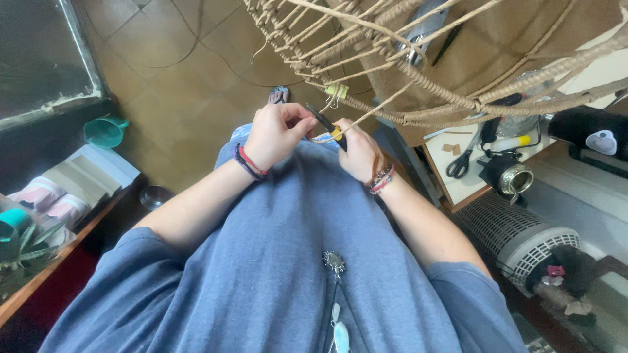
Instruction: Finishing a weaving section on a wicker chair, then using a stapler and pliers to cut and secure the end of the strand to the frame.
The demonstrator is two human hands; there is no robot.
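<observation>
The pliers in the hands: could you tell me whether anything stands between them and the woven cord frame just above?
Nothing visible does. The right hand holds the pliers by their yellow grip, the left hand touches the dark tip, and the gap up to the nearest cords of the woven frame is open; one thin cord runs down to the hands.

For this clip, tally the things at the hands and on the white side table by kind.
Pliers: 1
Binder clip: 1
Wicker frame: 1
Scissors: 1
Hands, left and right: 2
Total: 6

Scissors (461, 163) on side table (458, 186); teal funnel (104, 131), white perforated heater (523, 238) nearby.
</observation>
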